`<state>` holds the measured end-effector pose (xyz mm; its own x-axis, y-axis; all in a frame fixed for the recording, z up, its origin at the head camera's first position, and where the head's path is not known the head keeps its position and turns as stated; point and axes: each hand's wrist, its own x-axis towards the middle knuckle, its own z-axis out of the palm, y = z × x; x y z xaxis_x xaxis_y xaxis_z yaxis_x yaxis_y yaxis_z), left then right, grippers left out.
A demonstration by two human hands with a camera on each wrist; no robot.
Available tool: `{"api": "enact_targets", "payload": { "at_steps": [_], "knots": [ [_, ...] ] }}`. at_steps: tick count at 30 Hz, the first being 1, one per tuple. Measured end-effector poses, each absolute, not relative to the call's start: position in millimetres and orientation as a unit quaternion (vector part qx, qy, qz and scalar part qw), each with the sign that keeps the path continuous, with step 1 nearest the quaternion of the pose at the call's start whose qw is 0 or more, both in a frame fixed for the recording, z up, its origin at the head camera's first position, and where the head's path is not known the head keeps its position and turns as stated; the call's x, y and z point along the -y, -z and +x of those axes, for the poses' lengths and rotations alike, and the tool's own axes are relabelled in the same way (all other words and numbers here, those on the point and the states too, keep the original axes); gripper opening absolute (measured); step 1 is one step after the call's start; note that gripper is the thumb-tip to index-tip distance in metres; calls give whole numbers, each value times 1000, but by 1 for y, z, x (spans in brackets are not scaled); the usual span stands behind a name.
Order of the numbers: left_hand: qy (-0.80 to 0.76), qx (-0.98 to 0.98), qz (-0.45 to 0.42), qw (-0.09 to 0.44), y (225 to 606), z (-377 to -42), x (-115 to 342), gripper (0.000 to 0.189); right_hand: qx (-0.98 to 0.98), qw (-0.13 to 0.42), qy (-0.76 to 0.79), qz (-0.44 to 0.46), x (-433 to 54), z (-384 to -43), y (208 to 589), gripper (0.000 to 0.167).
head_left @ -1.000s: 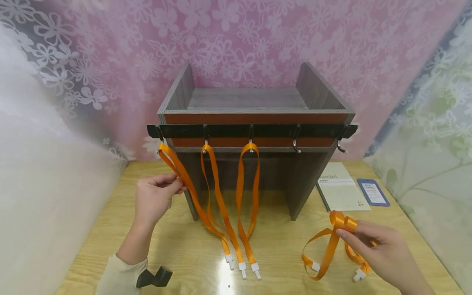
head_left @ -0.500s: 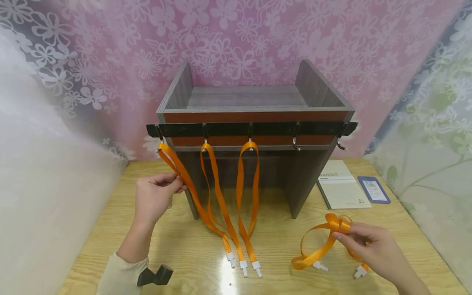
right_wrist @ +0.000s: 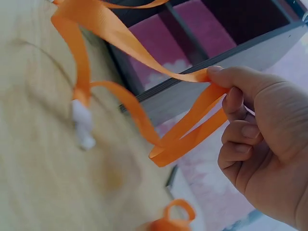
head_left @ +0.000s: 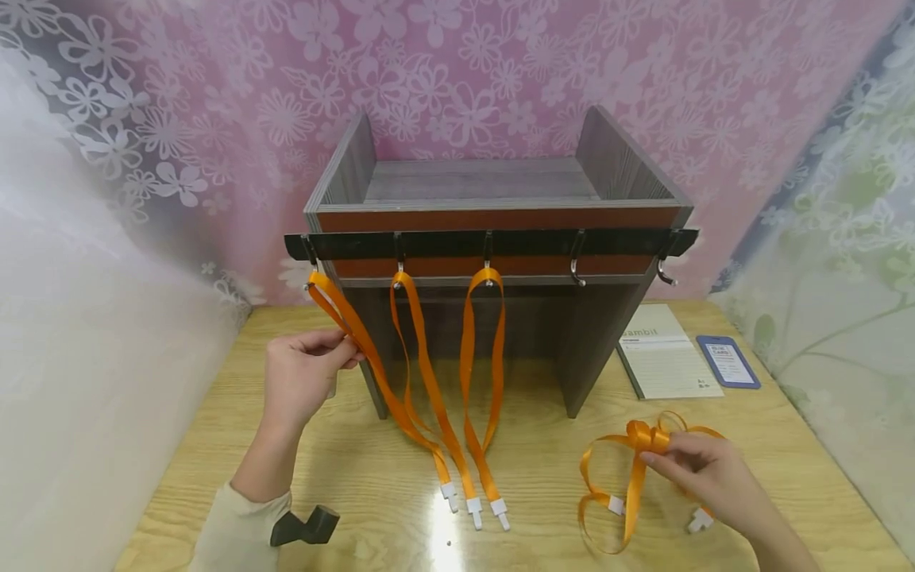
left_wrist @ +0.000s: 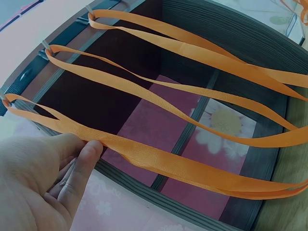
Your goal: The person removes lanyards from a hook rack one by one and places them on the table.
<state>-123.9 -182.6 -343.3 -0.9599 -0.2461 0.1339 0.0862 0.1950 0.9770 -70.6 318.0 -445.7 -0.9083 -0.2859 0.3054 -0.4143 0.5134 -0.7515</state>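
My left hand point(head_left: 303, 369) pinches the strap of the leftmost orange lanyard point(head_left: 382, 377) between thumb and fingers, a little below its hook. That lanyard hangs slanting from the rack's far-left hook; the left wrist view shows the pinched strap point(left_wrist: 130, 151) running flat past the fingertips. Two more orange lanyards, a second point(head_left: 429, 381) and a third point(head_left: 467, 349), hang from the neighbouring hooks, white clips down. At the right, my right hand point(head_left: 715, 477) pinches a bunched orange lanyard point(head_left: 635, 496), its loops dangling with a white clip point(right_wrist: 83, 124). Another white clip point(head_left: 700, 520) shows beside that wrist.
A grey wooden stand point(head_left: 582, 357) carries the black hook rail point(head_left: 443, 245); its two right hooks, one hook point(head_left: 577, 274) and the end hook point(head_left: 666, 274), bear nothing. A notebook point(head_left: 672, 361) and a blue badge holder point(head_left: 729, 361) lie on the table at the right.
My right hand has shifted slightly left, and the loops of its lanyard have swung and changed shape. The left hand keeps its pinch on the leftmost lanyard.
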Motion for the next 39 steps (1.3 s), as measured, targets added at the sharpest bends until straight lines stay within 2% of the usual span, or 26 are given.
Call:
{"api": "enact_targets", "payload": {
  "at_steps": [7, 16, 24, 31, 39],
  "knots": [
    [639, 756, 44, 137, 346, -126, 183, 23, 878, 19, -453, 152, -321, -72, 466, 12],
    [643, 750, 42, 145, 346, -126, 184, 22, 885, -7, -442, 145, -318, -72, 476, 10],
    [647, 746, 37, 151, 348, -127, 182, 21, 900, -8, -414, 138, -315, -71, 482, 7],
    [651, 743, 49, 145, 351, -123, 183, 22, 910, -49, -398, 108, -314, -72, 483, 2],
    [643, 752, 49, 140, 348, -125, 185, 23, 918, 35, -375, 121, -311, -69, 483, 7]
  ]
}}
